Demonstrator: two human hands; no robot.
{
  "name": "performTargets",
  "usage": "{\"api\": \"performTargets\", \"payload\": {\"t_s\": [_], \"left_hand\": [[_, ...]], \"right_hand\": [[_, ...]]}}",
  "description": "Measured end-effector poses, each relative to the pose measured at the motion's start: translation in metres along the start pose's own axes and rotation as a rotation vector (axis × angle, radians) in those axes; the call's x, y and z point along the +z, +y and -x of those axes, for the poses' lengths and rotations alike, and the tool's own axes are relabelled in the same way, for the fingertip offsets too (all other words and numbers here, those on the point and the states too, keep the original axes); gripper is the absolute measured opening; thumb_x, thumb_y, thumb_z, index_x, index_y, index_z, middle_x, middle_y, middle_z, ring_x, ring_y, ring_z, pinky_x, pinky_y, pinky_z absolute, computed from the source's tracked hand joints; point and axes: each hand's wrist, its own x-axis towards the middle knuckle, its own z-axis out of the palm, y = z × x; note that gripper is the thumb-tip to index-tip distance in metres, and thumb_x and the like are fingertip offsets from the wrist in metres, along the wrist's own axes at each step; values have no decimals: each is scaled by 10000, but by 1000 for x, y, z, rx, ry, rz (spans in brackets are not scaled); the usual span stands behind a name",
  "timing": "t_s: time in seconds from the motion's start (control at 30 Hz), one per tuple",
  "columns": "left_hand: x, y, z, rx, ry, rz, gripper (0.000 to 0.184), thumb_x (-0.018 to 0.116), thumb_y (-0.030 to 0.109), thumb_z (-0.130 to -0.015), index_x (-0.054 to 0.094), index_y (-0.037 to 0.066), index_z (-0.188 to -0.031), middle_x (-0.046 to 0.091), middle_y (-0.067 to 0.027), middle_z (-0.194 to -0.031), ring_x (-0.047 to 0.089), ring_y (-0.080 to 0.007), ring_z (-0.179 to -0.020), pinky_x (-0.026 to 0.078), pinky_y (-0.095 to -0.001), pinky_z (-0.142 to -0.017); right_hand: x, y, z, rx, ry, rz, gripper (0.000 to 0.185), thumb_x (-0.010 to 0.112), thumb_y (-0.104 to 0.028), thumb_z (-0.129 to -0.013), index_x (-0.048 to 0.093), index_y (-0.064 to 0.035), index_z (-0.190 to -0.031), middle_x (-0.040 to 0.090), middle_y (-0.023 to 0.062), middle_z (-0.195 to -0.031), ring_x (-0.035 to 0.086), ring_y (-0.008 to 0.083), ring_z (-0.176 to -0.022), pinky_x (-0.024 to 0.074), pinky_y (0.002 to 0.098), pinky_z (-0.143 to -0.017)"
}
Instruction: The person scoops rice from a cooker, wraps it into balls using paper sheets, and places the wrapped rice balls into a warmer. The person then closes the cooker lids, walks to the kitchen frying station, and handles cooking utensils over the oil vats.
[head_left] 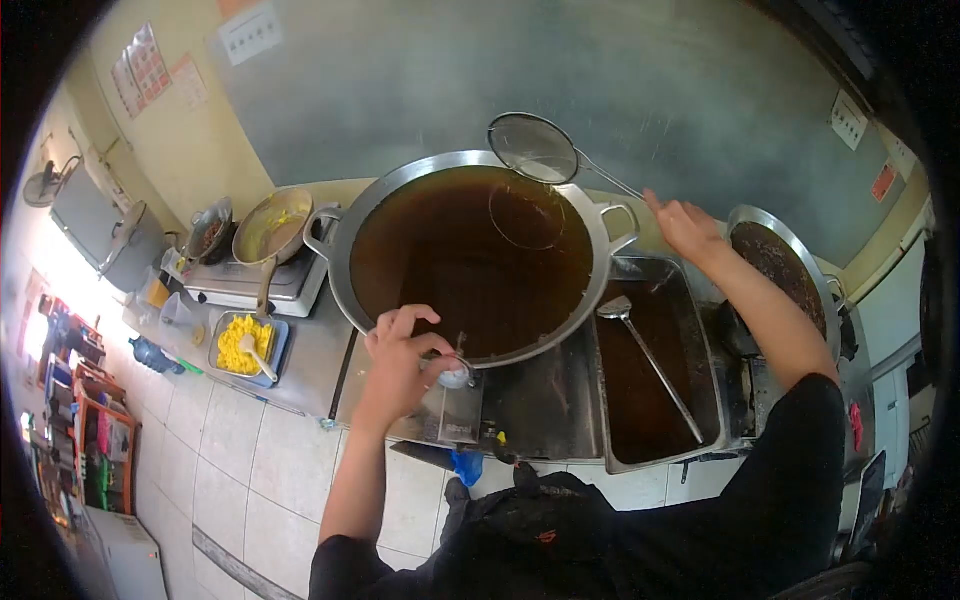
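Note:
My right hand is closed around the long handle of a round mesh skimmer. The skimmer's head hangs over the far rim of a large wok filled with dark brown oil. At the wok's near rim, my left hand has its thumb and a finger pinched at a small round whitish thing with a shiny edge; its exact kind I cannot make out. The other fingers of that hand are loosely curled. In a rectangular metal pan of dark liquid rests a long-handled metal spatula.
A second wok with dark contents stands at the right. On the left are a stove, a pan and a tray of yellow food with a spoon. A grey wall panel rises behind.

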Motion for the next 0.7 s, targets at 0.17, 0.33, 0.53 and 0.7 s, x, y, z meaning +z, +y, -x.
{"api": "performTargets", "payload": {"t_s": [0.17, 0.33, 0.53, 0.7], "left_hand": [[-29, 4, 15, 48, 32, 58, 161, 855, 170, -688, 767, 146, -820, 557, -38, -1246, 483, -308, -1222, 342, -460, -977], [-66, -17, 44, 41, 66, 189, 178, 864, 184, -682, 771, 142, -829, 574, -53, -1218, 492, -300, -1197, 324, -446, -977], [-81, -55, 84, -77, 200, 255, 239, 897, 193, -632, 776, 123, -826, 558, -71, -1183, 506, -299, -1165, 374, -415, -983], [-87, -77, 112, -157, 328, 274, 244, 910, 205, -650, 780, 116, -837, 530, -84, -1206, 496, -303, -1179, 381, -426, -1009]], "right_hand": [[20, -23, -48, -15, -48, 61, 475, 502, -40, -929, 509, -48, -1404, 689, 255, -930, 700, 420, -914, 568, 519, -777], [36, -38, -40, -68, -213, 34, 517, 547, -37, -890, 538, -72, -1405, 687, 236, -911, 691, 434, -918, 562, 504, -797], [18, -47, -7, -109, -476, -228, 362, 544, -56, -951, 643, -40, -1298, 696, 299, -1030, 700, 428, -948, 547, 505, -774], [-83, -120, 20, 272, -936, -367, 369, 541, -131, -991, 634, -81, -1344, 698, 266, -1172, 713, 307, -1084, 543, 483, -927]]}}
